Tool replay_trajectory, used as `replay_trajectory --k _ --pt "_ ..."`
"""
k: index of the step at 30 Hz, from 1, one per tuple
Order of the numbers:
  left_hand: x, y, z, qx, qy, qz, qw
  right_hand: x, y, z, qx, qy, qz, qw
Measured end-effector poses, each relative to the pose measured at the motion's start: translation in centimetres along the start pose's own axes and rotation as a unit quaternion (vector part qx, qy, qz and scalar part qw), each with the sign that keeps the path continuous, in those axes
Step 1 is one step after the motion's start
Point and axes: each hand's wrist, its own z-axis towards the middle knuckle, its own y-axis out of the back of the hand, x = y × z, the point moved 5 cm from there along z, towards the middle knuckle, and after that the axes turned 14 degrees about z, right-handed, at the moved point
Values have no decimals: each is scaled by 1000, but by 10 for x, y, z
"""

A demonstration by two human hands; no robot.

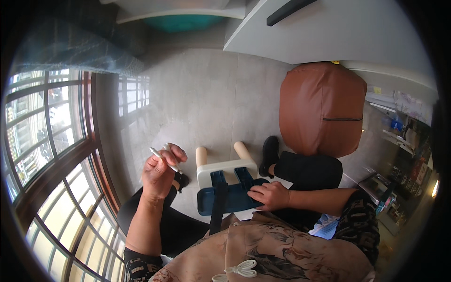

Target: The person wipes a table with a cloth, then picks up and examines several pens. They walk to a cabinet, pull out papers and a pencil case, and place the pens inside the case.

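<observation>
My left hand is raised at the left with slender white stick-like pieces pinched in its fingers. Their exact kind is not clear. My right hand rests on the right end of a dark blue plastic panel, its fingers over the edge. Two dark blue arms run from the panel onto a cream board with rounded corners. Pale round legs extend from that board's far side. A black strap crosses the panel towards my body.
A brown leather-like pouf with a zip stands at the right, beyond my black-trousered leg. Barred windows line the left side. Above the pouf is a grey cabinet front with a black handle. Grey tiles cover the floor.
</observation>
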Motion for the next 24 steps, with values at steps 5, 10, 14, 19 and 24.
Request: replay_trajectory --k 5,10,14,19,24 --pt "12 -12 13 39 14 28 999 -6 -4 -2 -59 88 -16 994" --pt "25 -28 24 86 13 63 994 -7 -13 -8 -42 93 0 995" --pt "38 -55 45 162 -11 106 981 -12 -21 -15 -28 102 -24 994" --pt "49 -81 71 194 -52 167 965 -9 -29 -22 -47 73 -56 995" --pt "67 -92 88 171 -48 140 974 -10 -24 -21 -38 75 -55 995"
